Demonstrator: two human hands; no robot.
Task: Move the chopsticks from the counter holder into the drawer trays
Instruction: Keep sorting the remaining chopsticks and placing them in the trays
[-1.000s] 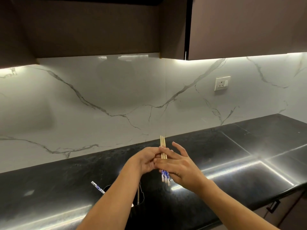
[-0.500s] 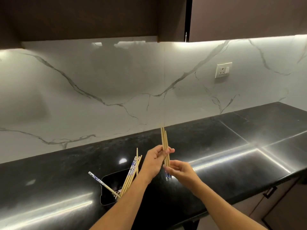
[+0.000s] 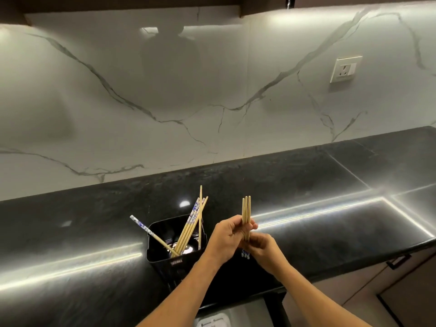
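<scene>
Pale wood chopsticks (image 3: 246,210), three bundled upright, blue-patterned ends down.

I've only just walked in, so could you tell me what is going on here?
A person holds a bundle of chopsticks upright above the counter: the left hand grips its middle, the right hand pinches it lower down. Other chopsticks lean in the black holder beside the hands. The bundle is not yet in a drawer.

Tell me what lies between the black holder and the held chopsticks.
Only the left hand, gripping the chopsticks beside the holder, in the head view.
</scene>
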